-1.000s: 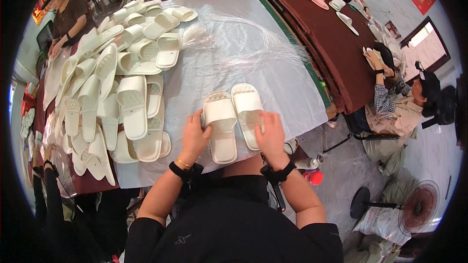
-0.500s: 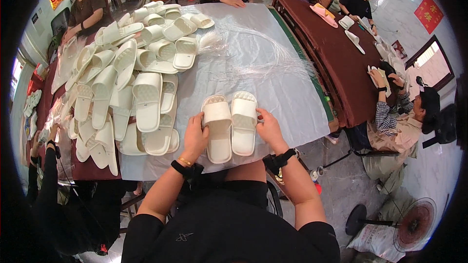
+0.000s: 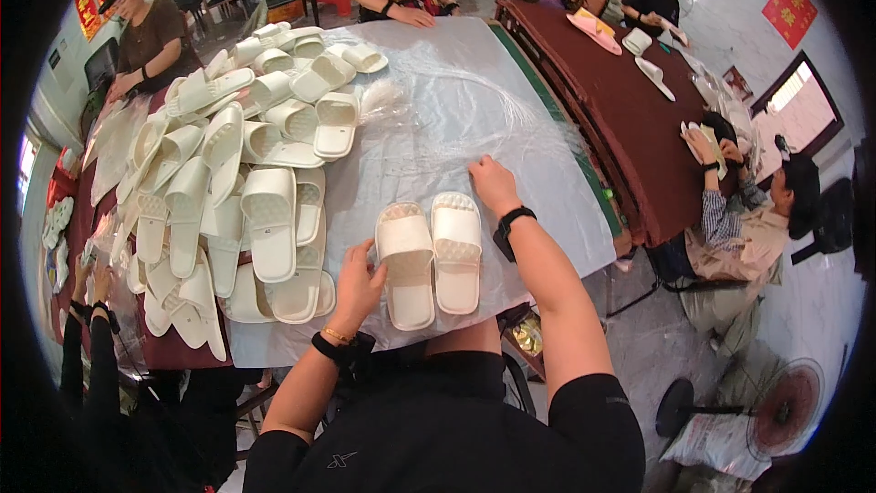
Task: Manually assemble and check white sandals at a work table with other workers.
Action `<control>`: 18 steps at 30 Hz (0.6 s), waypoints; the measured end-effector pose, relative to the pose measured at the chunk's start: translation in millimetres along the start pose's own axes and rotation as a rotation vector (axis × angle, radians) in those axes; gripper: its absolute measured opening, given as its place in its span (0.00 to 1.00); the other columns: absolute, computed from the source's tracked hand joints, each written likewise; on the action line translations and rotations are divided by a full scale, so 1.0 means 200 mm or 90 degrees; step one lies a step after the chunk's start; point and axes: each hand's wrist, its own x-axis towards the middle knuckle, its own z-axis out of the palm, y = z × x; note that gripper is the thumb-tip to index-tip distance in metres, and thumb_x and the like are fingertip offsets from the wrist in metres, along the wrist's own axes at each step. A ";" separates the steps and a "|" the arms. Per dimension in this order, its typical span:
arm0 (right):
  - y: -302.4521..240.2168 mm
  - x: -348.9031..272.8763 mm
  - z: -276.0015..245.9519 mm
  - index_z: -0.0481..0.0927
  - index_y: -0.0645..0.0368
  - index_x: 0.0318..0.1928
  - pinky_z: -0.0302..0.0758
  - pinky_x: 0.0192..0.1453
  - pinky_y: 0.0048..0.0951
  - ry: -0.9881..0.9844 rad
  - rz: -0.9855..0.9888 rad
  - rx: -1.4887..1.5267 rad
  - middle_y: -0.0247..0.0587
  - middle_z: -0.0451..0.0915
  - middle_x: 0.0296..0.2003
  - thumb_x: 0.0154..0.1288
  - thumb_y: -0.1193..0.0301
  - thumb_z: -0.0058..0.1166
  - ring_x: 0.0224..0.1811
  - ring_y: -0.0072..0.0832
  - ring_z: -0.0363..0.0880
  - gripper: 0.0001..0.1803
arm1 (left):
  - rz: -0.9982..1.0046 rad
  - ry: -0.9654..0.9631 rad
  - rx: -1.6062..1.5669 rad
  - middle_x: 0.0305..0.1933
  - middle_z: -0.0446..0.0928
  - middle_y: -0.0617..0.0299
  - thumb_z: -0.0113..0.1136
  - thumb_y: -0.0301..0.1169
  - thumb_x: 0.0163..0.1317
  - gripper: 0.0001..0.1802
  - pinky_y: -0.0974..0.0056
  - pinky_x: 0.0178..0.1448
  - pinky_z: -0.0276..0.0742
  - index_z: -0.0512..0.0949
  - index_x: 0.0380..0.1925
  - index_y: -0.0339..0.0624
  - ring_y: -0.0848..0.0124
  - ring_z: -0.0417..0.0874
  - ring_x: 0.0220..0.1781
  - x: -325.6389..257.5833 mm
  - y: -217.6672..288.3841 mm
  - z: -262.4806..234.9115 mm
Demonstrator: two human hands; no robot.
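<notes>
Two cream slippers with dimpled insoles lie side by side in front of me, toes pointing away. My left hand (image 3: 358, 288) is at the outer side of the left slipper (image 3: 407, 267), its thumb against the edge below the strap. Beyond and to the right of the right slipper (image 3: 456, 251), my right hand (image 3: 494, 184) is over the plastic sheet, apart from the pair. Its fingers bend down and left, and their tips are mostly hidden. Farther out, a bundle of thin clear strands (image 3: 497, 91) is spread over the sheet.
A large heap of cream slippers (image 3: 269, 210) covers the left of the table. The translucent plastic sheet (image 3: 547, 219) lies under the pair. A brown-covered table (image 3: 630, 128) stands at right with other slippers and people working there. A fan (image 3: 785, 406) stands lower right.
My right hand has left the right slipper and moved away from me, up past its toe. The left hand stays at the left slipper. The whole view has shifted slightly.
</notes>
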 end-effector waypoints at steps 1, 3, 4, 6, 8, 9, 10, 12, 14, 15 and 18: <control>0.01 0.01 0.02 0.79 0.56 0.41 0.78 0.42 0.43 -0.009 -0.019 -0.049 0.48 0.76 0.37 0.59 0.74 0.47 0.41 0.44 0.79 0.11 | 0.015 0.011 0.027 0.45 0.72 0.49 0.59 0.28 0.56 0.26 0.58 0.42 0.75 0.69 0.56 0.35 0.59 0.77 0.35 -0.01 -0.02 0.00; 0.00 0.04 0.02 0.78 0.58 0.34 0.78 0.42 0.42 -0.011 -0.018 -0.062 0.48 0.76 0.36 0.58 0.74 0.48 0.41 0.44 0.79 0.06 | 0.011 0.004 0.025 0.46 0.72 0.50 0.59 0.28 0.56 0.26 0.59 0.41 0.75 0.69 0.56 0.35 0.60 0.77 0.36 0.01 -0.03 -0.03; -0.03 0.04 0.01 0.78 0.58 0.34 0.78 0.42 0.42 -0.005 -0.023 -0.066 0.48 0.77 0.36 0.58 0.74 0.47 0.41 0.43 0.79 0.06 | 0.008 0.017 0.025 0.46 0.71 0.50 0.60 0.27 0.56 0.26 0.60 0.40 0.76 0.70 0.56 0.36 0.61 0.77 0.36 -0.01 -0.02 -0.07; 0.02 0.06 0.00 0.77 0.58 0.34 0.78 0.42 0.41 -0.002 -0.012 -0.079 0.47 0.77 0.37 0.58 0.74 0.47 0.41 0.43 0.79 0.06 | -0.011 -0.003 0.008 0.47 0.71 0.51 0.60 0.26 0.56 0.26 0.62 0.38 0.76 0.70 0.56 0.36 0.62 0.77 0.37 0.00 0.03 -0.10; 0.07 0.03 0.00 0.78 0.57 0.34 0.78 0.42 0.41 -0.011 -0.040 -0.087 0.46 0.78 0.38 0.59 0.74 0.46 0.41 0.42 0.79 0.06 | -0.018 0.001 0.002 0.48 0.71 0.51 0.59 0.25 0.56 0.25 0.66 0.35 0.78 0.70 0.56 0.36 0.63 0.77 0.39 0.00 0.06 -0.10; 0.08 -0.01 0.00 0.78 0.57 0.34 0.78 0.42 0.41 -0.014 -0.034 -0.087 0.46 0.78 0.38 0.59 0.74 0.46 0.41 0.42 0.79 0.06 | -0.019 -0.006 0.002 0.48 0.71 0.51 0.59 0.25 0.56 0.25 0.66 0.35 0.78 0.70 0.56 0.36 0.63 0.77 0.39 -0.02 0.07 -0.08; 0.09 -0.01 0.00 0.78 0.57 0.35 0.78 0.42 0.41 -0.010 -0.042 -0.074 0.45 0.78 0.38 0.59 0.74 0.46 0.42 0.41 0.79 0.07 | -0.015 -0.006 0.003 0.48 0.71 0.51 0.59 0.25 0.56 0.25 0.65 0.36 0.77 0.70 0.56 0.36 0.62 0.77 0.40 -0.02 0.07 -0.07; 0.08 -0.01 -0.02 0.78 0.56 0.36 0.79 0.42 0.40 0.003 -0.056 -0.061 0.44 0.78 0.38 0.60 0.74 0.46 0.42 0.40 0.80 0.07 | -0.007 0.002 0.006 0.49 0.71 0.51 0.59 0.25 0.56 0.25 0.64 0.37 0.77 0.70 0.56 0.36 0.62 0.77 0.40 -0.02 0.08 -0.05; 0.06 -0.05 -0.02 0.77 0.56 0.37 0.78 0.41 0.41 -0.019 -0.072 -0.093 0.44 0.78 0.35 0.58 0.72 0.49 0.41 0.42 0.79 0.07 | 0.006 -0.011 0.033 0.49 0.71 0.50 0.59 0.26 0.55 0.25 0.62 0.40 0.76 0.69 0.55 0.35 0.60 0.77 0.41 -0.06 0.07 -0.04; 0.06 -0.04 -0.02 0.77 0.56 0.37 0.78 0.41 0.41 -0.010 -0.079 -0.092 0.44 0.78 0.35 0.58 0.72 0.49 0.41 0.42 0.79 0.07 | 0.010 -0.001 0.036 0.49 0.71 0.50 0.59 0.26 0.55 0.25 0.62 0.40 0.76 0.69 0.55 0.35 0.60 0.77 0.41 -0.07 0.08 -0.04; 0.05 -0.03 -0.03 0.77 0.54 0.39 0.79 0.40 0.41 -0.027 -0.103 -0.141 0.44 0.77 0.36 0.58 0.72 0.49 0.42 0.41 0.79 0.08 | -0.002 -0.014 0.024 0.49 0.71 0.50 0.60 0.26 0.55 0.26 0.60 0.43 0.75 0.69 0.55 0.35 0.59 0.76 0.44 -0.09 0.13 -0.05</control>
